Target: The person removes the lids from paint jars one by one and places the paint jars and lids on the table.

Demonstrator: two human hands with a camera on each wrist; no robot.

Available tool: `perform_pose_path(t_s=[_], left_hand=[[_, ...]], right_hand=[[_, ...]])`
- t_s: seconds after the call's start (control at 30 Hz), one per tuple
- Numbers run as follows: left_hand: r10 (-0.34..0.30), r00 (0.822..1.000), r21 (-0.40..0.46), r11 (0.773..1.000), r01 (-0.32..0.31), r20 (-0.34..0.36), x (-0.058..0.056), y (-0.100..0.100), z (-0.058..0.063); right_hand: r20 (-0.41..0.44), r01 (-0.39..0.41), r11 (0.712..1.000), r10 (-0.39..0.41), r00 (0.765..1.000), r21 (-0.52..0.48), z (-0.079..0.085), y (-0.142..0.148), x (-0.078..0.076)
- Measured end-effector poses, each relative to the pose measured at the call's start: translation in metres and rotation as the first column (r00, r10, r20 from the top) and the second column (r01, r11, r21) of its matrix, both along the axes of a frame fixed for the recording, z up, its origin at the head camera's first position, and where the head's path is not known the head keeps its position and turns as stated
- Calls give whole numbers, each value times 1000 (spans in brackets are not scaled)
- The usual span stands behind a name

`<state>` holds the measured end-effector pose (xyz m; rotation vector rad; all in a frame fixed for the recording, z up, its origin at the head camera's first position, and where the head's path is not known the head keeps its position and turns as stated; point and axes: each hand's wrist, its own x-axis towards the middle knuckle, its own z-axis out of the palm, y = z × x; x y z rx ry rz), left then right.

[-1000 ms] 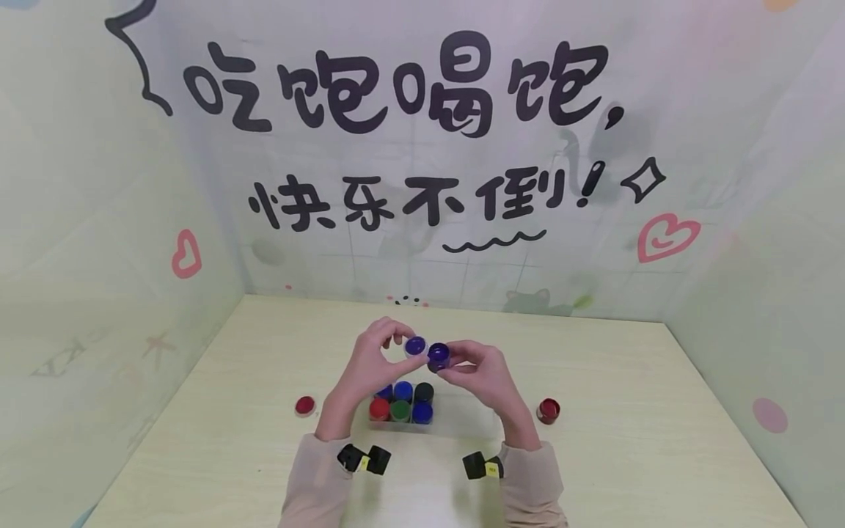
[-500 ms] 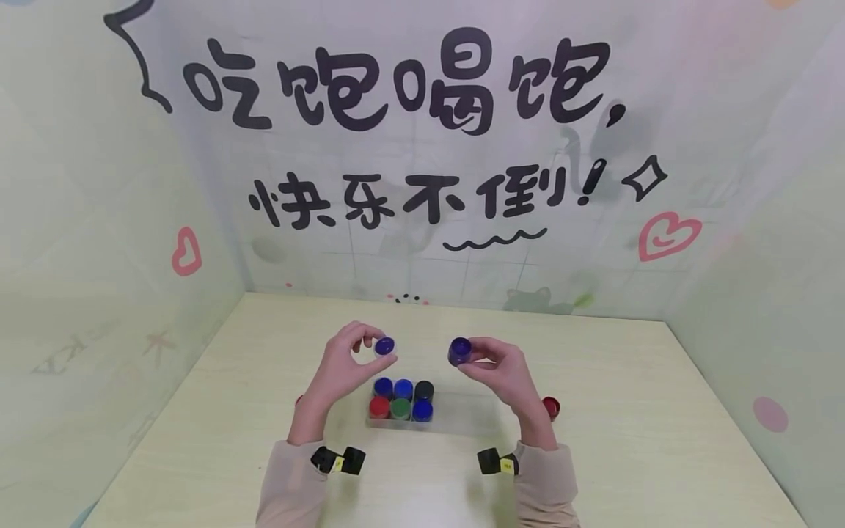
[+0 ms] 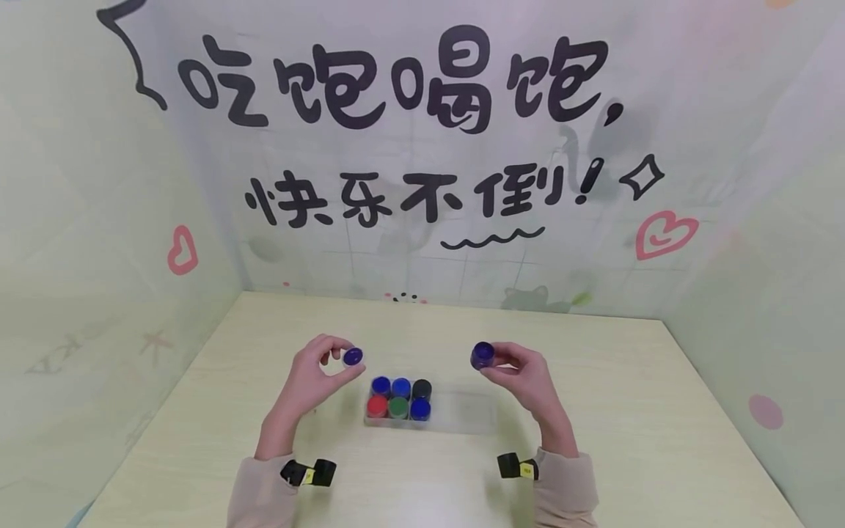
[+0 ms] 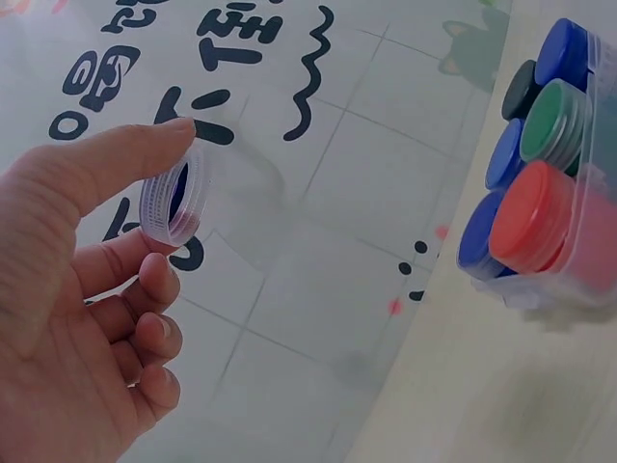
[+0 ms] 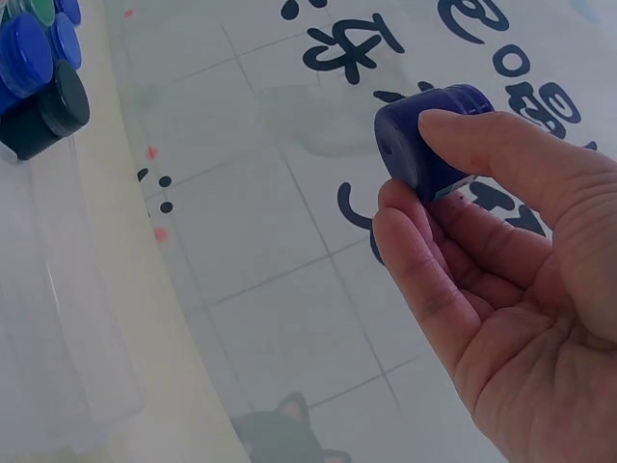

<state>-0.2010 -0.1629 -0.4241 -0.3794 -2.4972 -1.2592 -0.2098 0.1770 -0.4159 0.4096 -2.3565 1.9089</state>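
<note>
My left hand [image 3: 313,378] pinches a clear plastic jar lid [image 4: 174,204] between thumb and index finger. Dark blue paint coats the lid's inner face [image 3: 353,356], which is turned up in the head view. On the other side, my right hand [image 3: 524,374] holds the dark blue paint jar [image 3: 483,356] between thumb and fingers, its mouth uncovered. Both hands are raised over the table, well apart. Between them on the table lies a clear plastic case [image 3: 462,411], its left part filled with several capped paint jars: blue ones, a black [image 3: 422,389], a red [image 3: 377,406] and a green [image 3: 398,408].
The pale wooden table [image 3: 409,484] is closed in by printed cloth at the back and both sides. A black wrist camera [image 3: 308,473] sits on the left sleeve, and another wrist camera [image 3: 518,466] on the right.
The lid and the jar started close together; my left hand has moved left with the lid and my right hand right with the jar. The arms now hide the red lid and red jar.
</note>
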Motion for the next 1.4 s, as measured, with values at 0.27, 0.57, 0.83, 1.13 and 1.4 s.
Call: perform_pose_path(t_s=[0.27, 0.57, 0.83, 1.13, 1.4], left_hand=[[45, 999, -27, 999, -46, -18, 7, -17, -12], [108, 993, -33, 994, -106, 53, 17, -36, -17], [147, 989, -49, 988, -146, 33, 18, -51, -30], [225, 972, -64, 973, -221, 73, 18, -77, -46], [294, 942, -102, 954, -280, 159, 25, -90, -44]], right_hand=[[39, 65, 998, -66, 997, 21, -7, 19, 7], [103, 178, 978, -189, 977, 110, -17, 51, 16], [102, 245, 950, -267, 958, 192, -26, 79, 25], [171, 305, 888, -379, 910, 345, -34, 108, 30], [234, 300, 872, -407, 883, 386, -47, 129, 32]])
